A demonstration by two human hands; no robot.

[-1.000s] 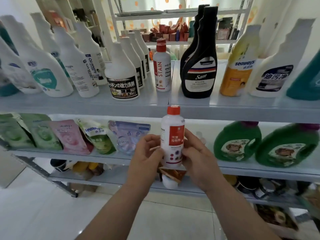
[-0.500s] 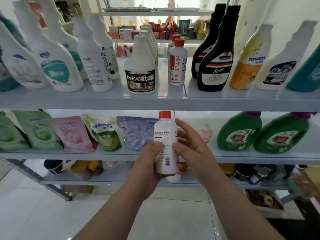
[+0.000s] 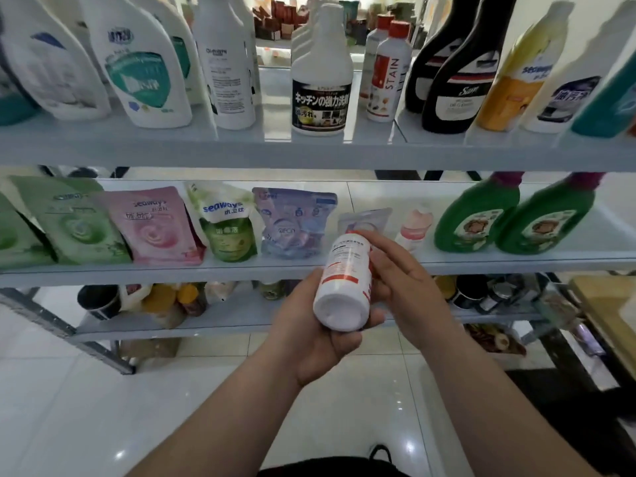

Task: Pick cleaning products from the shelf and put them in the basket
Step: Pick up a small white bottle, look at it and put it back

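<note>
Tipped from upright, the white bottle (image 3: 344,284) now shows me its base at frame centre, left hand (image 3: 320,339) gripping underneath, right hand (image 3: 406,284) resting fingers along its side; basket next, though out of view.

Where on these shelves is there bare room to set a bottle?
Top shelf: a gap between the plain-label white bottle and the black-label bottle. Middle shelf: bare right of the green jugs. The pouches at left are packed.
</note>
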